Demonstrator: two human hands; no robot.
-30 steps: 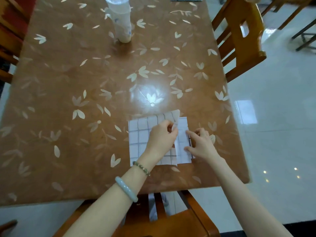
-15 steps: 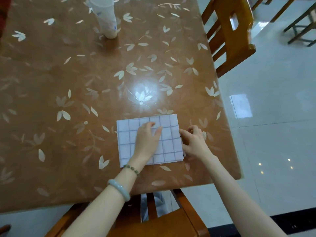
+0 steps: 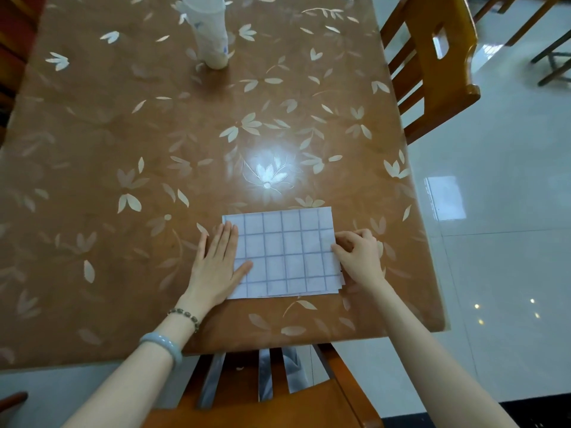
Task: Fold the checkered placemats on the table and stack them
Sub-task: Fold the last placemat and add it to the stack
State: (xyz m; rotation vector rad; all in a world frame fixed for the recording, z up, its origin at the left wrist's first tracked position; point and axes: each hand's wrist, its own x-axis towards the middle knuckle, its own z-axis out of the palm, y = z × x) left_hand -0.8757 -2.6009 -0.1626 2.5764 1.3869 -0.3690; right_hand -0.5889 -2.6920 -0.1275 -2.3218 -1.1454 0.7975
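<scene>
The table [image 3: 92,149], brown with pale leaves, carries a folded checkered placemat [image 3: 287,251] lying flat close to the near edge, toward the right corner. A pale cup [image 3: 210,35] stands upright by the far edge, well apart from it.

- We see 1 folded checkered placemat [image 3: 284,251] lying flat near the front edge of the table [image 3: 139,143], several layers showing at its lower right corner.
- Our left hand [image 3: 216,264] rests flat on the mat's left edge, fingers straight and together.
- Our right hand [image 3: 358,257] grips the mat's right edge, fingers curled, thumb on top.
- We count 2 bracelets on the left wrist: a bead bracelet [image 3: 185,315] and a pale bangle [image 3: 162,344].
- A translucent cup [image 3: 210,35] stands at the far end, well apart from the mat.
- 1 wooden chair [image 3: 432,72] stands at the table's right side.
</scene>
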